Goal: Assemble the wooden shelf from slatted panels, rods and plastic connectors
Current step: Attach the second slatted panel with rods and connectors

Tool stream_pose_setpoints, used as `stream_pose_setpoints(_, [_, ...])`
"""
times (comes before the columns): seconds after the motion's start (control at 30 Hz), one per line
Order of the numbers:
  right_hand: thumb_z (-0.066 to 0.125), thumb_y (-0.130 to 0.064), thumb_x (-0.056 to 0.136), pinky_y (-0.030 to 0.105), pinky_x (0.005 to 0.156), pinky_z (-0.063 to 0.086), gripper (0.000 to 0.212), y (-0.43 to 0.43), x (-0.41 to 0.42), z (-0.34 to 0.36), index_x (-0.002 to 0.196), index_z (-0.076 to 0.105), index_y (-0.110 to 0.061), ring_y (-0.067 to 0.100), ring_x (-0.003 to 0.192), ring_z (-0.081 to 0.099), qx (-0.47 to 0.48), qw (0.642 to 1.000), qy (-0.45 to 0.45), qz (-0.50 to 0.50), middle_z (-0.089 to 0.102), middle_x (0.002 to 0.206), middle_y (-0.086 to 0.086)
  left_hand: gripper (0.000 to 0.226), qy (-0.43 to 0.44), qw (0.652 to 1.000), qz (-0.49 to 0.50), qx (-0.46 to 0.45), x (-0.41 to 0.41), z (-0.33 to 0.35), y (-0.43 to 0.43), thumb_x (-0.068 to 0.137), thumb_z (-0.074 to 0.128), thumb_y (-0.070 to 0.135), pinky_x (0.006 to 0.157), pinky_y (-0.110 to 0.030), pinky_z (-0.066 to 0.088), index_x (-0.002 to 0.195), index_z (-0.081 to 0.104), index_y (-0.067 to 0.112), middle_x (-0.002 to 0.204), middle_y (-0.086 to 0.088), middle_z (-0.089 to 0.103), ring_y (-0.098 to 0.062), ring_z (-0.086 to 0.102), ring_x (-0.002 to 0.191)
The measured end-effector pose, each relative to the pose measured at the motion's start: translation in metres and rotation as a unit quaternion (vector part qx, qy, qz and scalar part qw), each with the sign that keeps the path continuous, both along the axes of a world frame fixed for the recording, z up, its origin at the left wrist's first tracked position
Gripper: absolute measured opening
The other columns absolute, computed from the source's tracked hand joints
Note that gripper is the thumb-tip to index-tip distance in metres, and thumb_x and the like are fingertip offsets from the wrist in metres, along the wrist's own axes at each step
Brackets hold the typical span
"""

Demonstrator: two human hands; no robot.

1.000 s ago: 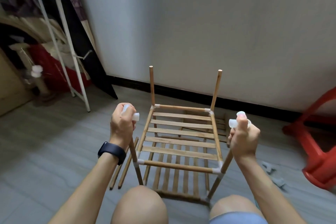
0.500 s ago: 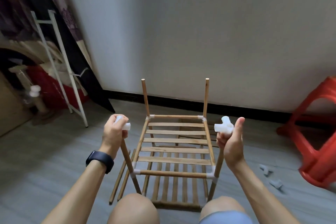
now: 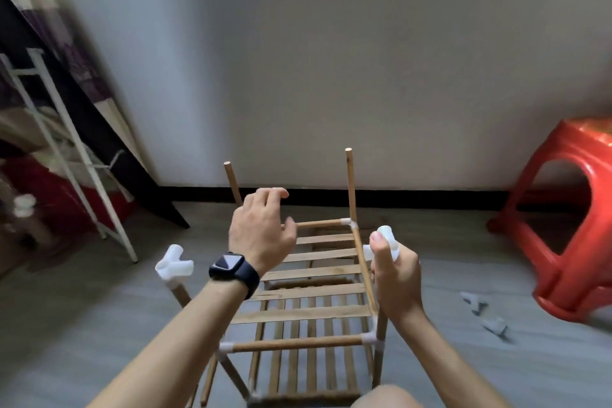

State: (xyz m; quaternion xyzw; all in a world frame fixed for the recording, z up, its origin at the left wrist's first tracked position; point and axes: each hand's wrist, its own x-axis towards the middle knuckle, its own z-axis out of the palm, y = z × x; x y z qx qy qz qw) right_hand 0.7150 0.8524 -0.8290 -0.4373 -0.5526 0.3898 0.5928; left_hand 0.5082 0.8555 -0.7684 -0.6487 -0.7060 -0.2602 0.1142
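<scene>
Our left hand (image 3: pixel 261 235) hangs loose above the wooden slatted shelf (image 3: pixel 318 312). At three o'clock, our right hand (image 3: pixel 395 278) grips a white plastic connector (image 3: pixel 386 239).

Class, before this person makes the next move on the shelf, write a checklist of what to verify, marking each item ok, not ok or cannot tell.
1. Near-left connector caps the near-left rod: ok.
2. Near-right connector, gripped by the right hand, fully seated: cannot tell.
3. Far-left rod capped: not ok, top bare.
4. Far-right rod capped: not ok, top bare.
5. Left hand free: ok, open and holding nothing.
6. Spare connectors available on the floor: ok, two in view.
</scene>
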Motion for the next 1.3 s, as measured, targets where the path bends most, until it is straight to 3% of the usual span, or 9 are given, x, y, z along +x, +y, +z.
stream_pose_setpoints(0.2, [0.049,-0.071,0.084,0.021,0.045,0.029,0.051,-0.014,0.025,-0.003,0.051,0.049,-0.032,0.004,0.041,0.032,-0.004,0.996,0.02,0.081,0.037,0.044,-0.011,0.052,0.026,0.976,-0.047,-0.211,0.053,-0.068,0.056,0.093,0.052,0.039,0.104,-0.037,0.043,0.143,0.042,0.026,0.144,0.001,0.045,-0.021,0.044,0.129])
stream_pose_setpoints(0.33, [0.032,-0.085,0.084,0.025,0.059,0.047,0.076,-0.009,0.056,-0.022,0.076,0.059,-0.014,0.017,0.058,0.055,-0.032,0.98,0.088,0.174,0.058,0.063,0.004,0.062,0.026,0.935,-0.078,-0.344,0.086,-0.117,0.087,0.097,0.049,0.045,0.121,-0.047,0.021,0.154,0.029,0.028,0.164,-0.005,0.021,-0.025,0.02,0.15])
stream_pose_setpoints(0.5, [0.036,-0.07,0.085,0.038,0.073,0.054,0.061,0.049,0.104,-0.088,0.084,0.065,-0.017,0.023,0.075,0.068,-0.168,0.985,-0.027,0.017,0.072,0.082,0.007,0.063,0.026,0.921,-0.106,-0.375,0.11,-0.15,0.133,0.102,0.039,0.051,0.122,-0.053,0.009,0.157,0.02,0.028,0.168,-0.004,0.004,-0.024,0.005,0.154])
stream_pose_setpoints(0.63, [0.05,-0.053,0.093,0.037,0.096,0.047,0.039,0.123,0.155,-0.189,0.112,0.06,-0.02,0.023,0.109,0.062,-0.335,0.875,-0.349,-0.007,0.066,0.122,0.003,0.068,0.04,0.937,-0.09,-0.337,0.108,-0.18,0.171,0.1,0.034,0.056,0.122,-0.055,0.009,0.158,0.016,0.027,0.168,-0.001,0.005,-0.022,0.004,0.154])
stream_pose_setpoints(0.7, [0.051,-0.044,0.097,0.037,0.105,0.039,0.052,0.154,0.178,-0.23,0.14,0.046,-0.016,0.03,0.131,0.048,-0.381,0.794,-0.472,0.035,0.043,0.149,0.01,0.07,0.018,0.942,-0.087,-0.324,0.103,-0.198,0.18,0.1,0.032,0.057,0.122,-0.056,0.005,0.16,0.008,0.029,0.168,0.002,-0.002,-0.019,-0.003,0.154])
stream_pose_setpoints(0.9, [0.055,-0.043,0.09,0.046,0.112,0.033,0.064,0.209,0.218,-0.295,0.149,0.029,-0.035,0.039,0.14,0.027,-0.478,0.675,-0.562,-0.018,0.008,0.159,0.013,0.073,-0.033,0.951,-0.068,-0.3,0.101,-0.233,0.177,0.087,-0.001,0.061,0.121,-0.05,-0.014,0.155,-0.017,0.039,0.16,0.014,-0.029,-0.006,-0.028,0.147])
stream_pose_setpoints(1.0, [0.057,-0.034,0.093,0.04,0.11,0.036,0.068,0.201,0.224,-0.321,0.15,0.027,-0.015,0.04,0.136,0.037,-0.543,0.637,-0.545,-0.057,0.016,0.155,0.022,0.07,-0.035,0.951,-0.064,-0.3,0.101,-0.232,0.177,0.091,0.006,0.057,0.121,-0.048,-0.015,0.155,-0.017,0.04,0.16,0.015,-0.029,-0.005,-0.027,0.147])
stream_pose_setpoints(1.13, [0.054,-0.009,0.094,0.043,0.1,0.046,0.042,0.168,0.21,-0.347,0.134,0.043,-0.001,0.044,0.12,0.051,-0.494,0.681,-0.531,-0.104,0.032,0.138,0.023,0.073,-0.04,0.947,-0.075,-0.309,0.101,-0.231,0.176,0.091,0.011,0.056,0.122,-0.051,-0.012,0.156,-0.017,0.038,0.161,0.013,-0.028,-0.006,-0.027,0.148])
stream_pose_setpoints(1.3, [0.057,-0.008,0.092,0.034,0.095,0.045,0.028,0.144,0.179,-0.335,0.12,0.059,-0.012,0.038,0.116,0.057,-0.5,0.737,-0.45,-0.07,0.052,0.13,0.021,0.088,-0.062,0.949,-0.069,-0.302,0.1,-0.23,0.169,0.085,0.021,0.062,0.12,-0.052,-0.014,0.159,-0.012,0.027,0.164,0.007,-0.025,-0.011,-0.022,0.15])
